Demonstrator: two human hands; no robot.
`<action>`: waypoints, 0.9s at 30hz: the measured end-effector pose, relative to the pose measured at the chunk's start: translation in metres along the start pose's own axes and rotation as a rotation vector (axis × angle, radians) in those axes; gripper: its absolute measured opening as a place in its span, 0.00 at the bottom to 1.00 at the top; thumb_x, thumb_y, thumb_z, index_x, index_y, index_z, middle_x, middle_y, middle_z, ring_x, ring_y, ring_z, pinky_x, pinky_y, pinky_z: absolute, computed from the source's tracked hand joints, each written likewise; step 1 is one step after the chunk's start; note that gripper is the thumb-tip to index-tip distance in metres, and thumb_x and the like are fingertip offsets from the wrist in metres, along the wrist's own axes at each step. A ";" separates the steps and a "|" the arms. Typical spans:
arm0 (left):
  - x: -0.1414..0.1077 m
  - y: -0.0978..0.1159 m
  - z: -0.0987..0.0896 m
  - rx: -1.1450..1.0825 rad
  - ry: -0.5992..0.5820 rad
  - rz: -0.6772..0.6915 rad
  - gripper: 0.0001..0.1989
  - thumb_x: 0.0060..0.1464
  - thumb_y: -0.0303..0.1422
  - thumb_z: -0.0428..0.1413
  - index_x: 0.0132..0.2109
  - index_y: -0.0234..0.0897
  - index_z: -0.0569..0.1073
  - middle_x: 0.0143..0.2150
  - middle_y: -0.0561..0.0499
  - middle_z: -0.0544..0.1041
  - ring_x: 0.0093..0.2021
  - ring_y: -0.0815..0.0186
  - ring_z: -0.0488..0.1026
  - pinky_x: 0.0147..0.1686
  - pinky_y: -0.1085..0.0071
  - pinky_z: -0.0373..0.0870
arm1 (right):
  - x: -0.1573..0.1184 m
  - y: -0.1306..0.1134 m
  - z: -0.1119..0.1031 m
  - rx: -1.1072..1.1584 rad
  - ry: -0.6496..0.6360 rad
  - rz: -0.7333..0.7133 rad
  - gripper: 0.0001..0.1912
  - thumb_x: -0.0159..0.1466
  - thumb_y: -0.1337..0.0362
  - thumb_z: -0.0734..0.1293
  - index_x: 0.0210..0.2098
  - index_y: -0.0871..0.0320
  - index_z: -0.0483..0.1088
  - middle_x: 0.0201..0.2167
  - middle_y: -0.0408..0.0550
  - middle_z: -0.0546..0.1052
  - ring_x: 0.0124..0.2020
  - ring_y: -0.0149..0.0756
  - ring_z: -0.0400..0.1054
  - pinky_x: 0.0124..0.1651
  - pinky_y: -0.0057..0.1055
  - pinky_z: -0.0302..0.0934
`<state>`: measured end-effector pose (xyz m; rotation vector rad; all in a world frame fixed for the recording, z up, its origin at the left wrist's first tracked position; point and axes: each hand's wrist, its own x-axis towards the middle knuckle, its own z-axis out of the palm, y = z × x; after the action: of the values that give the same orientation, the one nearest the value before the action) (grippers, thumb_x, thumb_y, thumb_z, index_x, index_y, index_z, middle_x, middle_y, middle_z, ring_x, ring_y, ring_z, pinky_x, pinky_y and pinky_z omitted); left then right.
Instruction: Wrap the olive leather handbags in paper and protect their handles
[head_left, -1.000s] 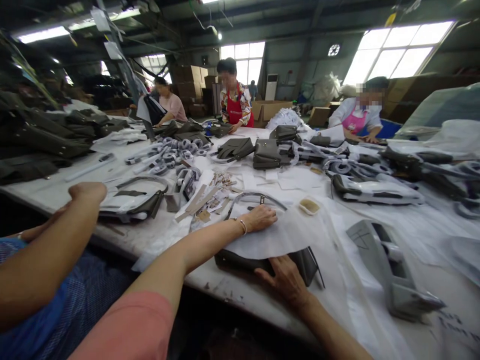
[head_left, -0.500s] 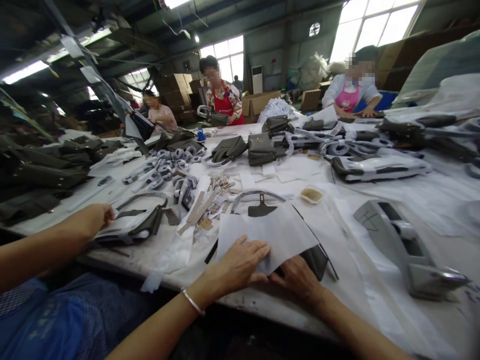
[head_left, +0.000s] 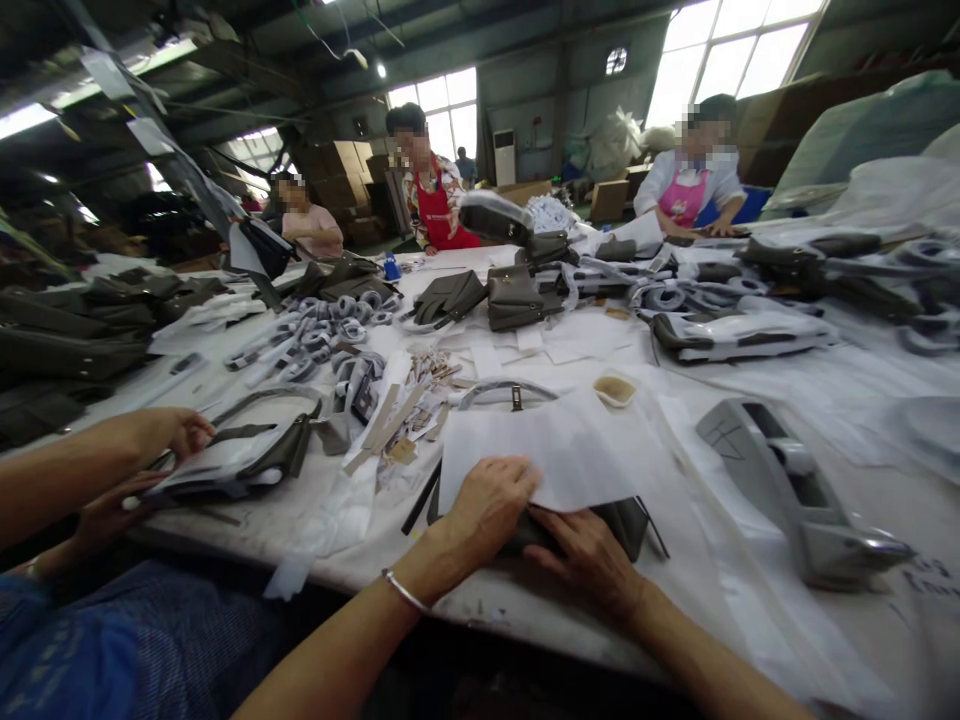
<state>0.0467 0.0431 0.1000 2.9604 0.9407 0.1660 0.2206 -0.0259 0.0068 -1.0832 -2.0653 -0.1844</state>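
A white sheet (head_left: 547, 450) of thin packing material lies over a dark olive bag (head_left: 626, 525), whose wrapped handle (head_left: 484, 392) arches out beyond the sheet's far edge. My left hand (head_left: 487, 500), with a silver bangle on its wrist, has its fingers bent and pressed together on the sheet's near left part. Just right of it, my right hand (head_left: 585, 555) rests on the bag at the sheet's near edge, thumb apart from the fingers. The bag's middle is hidden by the sheet and hands.
A grey tape dispenser (head_left: 795, 490) stands at right, a small dish (head_left: 615, 388) behind the sheet. Cardboard strips (head_left: 390, 420) lie left of it. A neighbour's hands touch another bag (head_left: 289, 450) at far left. Bags and wrapped handles cover the table's far side; three people work beyond.
My left hand's fingers have gone from stretched out to bent. More of my right hand shows at the sheet's edge. The sheet covers more of the handle's base. A neighbour's second hand has appeared.
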 end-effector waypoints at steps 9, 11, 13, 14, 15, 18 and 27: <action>-0.029 0.006 0.035 -0.068 0.024 0.033 0.20 0.63 0.29 0.52 0.61 0.36 0.65 0.60 0.42 0.72 0.58 0.58 0.71 0.59 0.58 0.66 | -0.009 -0.004 0.002 -0.028 -0.090 0.079 0.15 0.70 0.56 0.61 0.37 0.59 0.74 0.28 0.51 0.80 0.30 0.40 0.76 0.37 0.33 0.69; -0.029 0.006 0.035 -0.061 0.046 0.032 0.19 0.64 0.30 0.51 0.61 0.36 0.65 0.59 0.42 0.73 0.57 0.58 0.71 0.57 0.58 0.67 | -0.007 -0.010 -0.011 0.017 -0.103 0.083 0.12 0.69 0.61 0.61 0.38 0.58 0.74 0.29 0.50 0.80 0.30 0.38 0.75 0.37 0.33 0.69; -0.030 0.007 0.039 -0.046 0.074 0.025 0.19 0.64 0.29 0.51 0.61 0.36 0.64 0.59 0.42 0.73 0.57 0.59 0.72 0.57 0.59 0.68 | -0.001 -0.022 -0.031 0.087 -0.075 0.057 0.08 0.68 0.67 0.62 0.42 0.57 0.73 0.34 0.50 0.80 0.34 0.37 0.75 0.40 0.33 0.68; -0.030 0.008 0.042 -0.037 0.084 0.024 0.19 0.64 0.28 0.50 0.62 0.36 0.64 0.60 0.42 0.73 0.58 0.59 0.72 0.58 0.60 0.67 | 0.004 -0.029 -0.043 0.123 -0.047 0.043 0.09 0.67 0.69 0.62 0.44 0.56 0.73 0.36 0.50 0.80 0.36 0.37 0.75 0.41 0.34 0.68; -0.031 0.008 0.045 -0.026 0.093 0.021 0.20 0.64 0.27 0.50 0.62 0.35 0.63 0.60 0.41 0.72 0.58 0.59 0.71 0.58 0.60 0.66 | 0.011 -0.036 -0.053 0.155 -0.019 0.032 0.10 0.66 0.71 0.63 0.45 0.56 0.72 0.37 0.49 0.80 0.36 0.36 0.74 0.42 0.34 0.67; -0.033 0.010 0.057 0.013 0.128 0.022 0.20 0.63 0.26 0.50 0.62 0.35 0.64 0.62 0.40 0.71 0.60 0.58 0.69 0.60 0.58 0.65 | 0.040 -0.049 -0.071 0.205 0.015 0.024 0.11 0.66 0.71 0.64 0.46 0.55 0.72 0.37 0.49 0.80 0.37 0.37 0.74 0.43 0.35 0.67; -0.046 0.008 0.072 0.122 0.361 0.045 0.23 0.62 0.20 0.41 0.62 0.28 0.65 0.59 0.37 0.73 0.60 0.62 0.70 0.60 0.61 0.67 | 0.043 0.006 -0.018 0.185 -0.167 0.376 0.10 0.67 0.67 0.63 0.41 0.56 0.77 0.38 0.49 0.80 0.40 0.38 0.75 0.48 0.36 0.70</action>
<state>0.0220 0.0099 0.0249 3.1261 0.9449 0.6886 0.2206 -0.0029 0.0481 -1.3814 -1.9322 0.2875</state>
